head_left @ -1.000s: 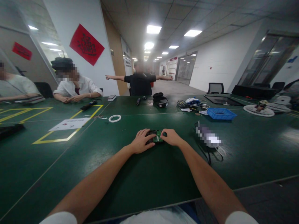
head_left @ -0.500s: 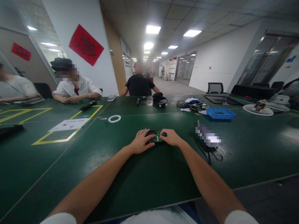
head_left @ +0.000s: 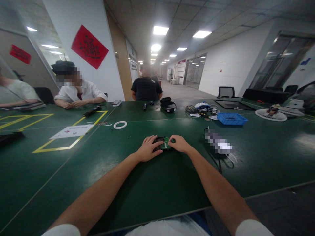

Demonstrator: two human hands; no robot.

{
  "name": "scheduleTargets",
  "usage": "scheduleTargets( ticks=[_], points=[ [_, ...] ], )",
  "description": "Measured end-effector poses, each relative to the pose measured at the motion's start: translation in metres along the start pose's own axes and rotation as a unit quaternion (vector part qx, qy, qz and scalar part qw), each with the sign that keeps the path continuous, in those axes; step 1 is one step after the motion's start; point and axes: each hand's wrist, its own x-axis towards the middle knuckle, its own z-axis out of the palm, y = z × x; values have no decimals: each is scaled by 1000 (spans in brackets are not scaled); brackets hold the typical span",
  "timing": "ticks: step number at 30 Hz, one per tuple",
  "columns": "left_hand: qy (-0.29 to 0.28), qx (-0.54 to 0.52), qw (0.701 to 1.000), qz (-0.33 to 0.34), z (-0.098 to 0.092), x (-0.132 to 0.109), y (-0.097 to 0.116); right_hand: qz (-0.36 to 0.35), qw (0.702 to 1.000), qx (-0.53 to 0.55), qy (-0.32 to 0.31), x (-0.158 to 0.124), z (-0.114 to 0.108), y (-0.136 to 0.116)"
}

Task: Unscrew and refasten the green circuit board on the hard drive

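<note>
In the middle of the green table lies a hard drive, its green circuit board facing up. My left hand rests over its left part, some fingers across the board and the thumb along the near edge, gripping it against the tabletop. At the board's right end my right hand is closed in a pinch. Something small and dark shows at those fingers; what it is I cannot make out.
To the right are a blurred-out device with cables and a blue tray. A white ring and a paper sheet lie left. Further back stands a black case. Several people sit across the table.
My hands and the hard drive stay nearly in place. The person in black across the table has drawn both arms in closer to the body.
</note>
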Motion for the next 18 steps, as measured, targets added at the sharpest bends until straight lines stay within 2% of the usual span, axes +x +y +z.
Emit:
scheduleTargets(
  ticks=[7,13,18],
  points=[
    [3,-2,1000,3,0,0,0,41,996,80,-7,-1,2,1],
    [-3,-4,1000,0,0,0,0,65,980,183,-35,-2,1,2],
    [-4,0,1000,-3,0,1,0,99,962,254,9,1,4,9]
  ],
)
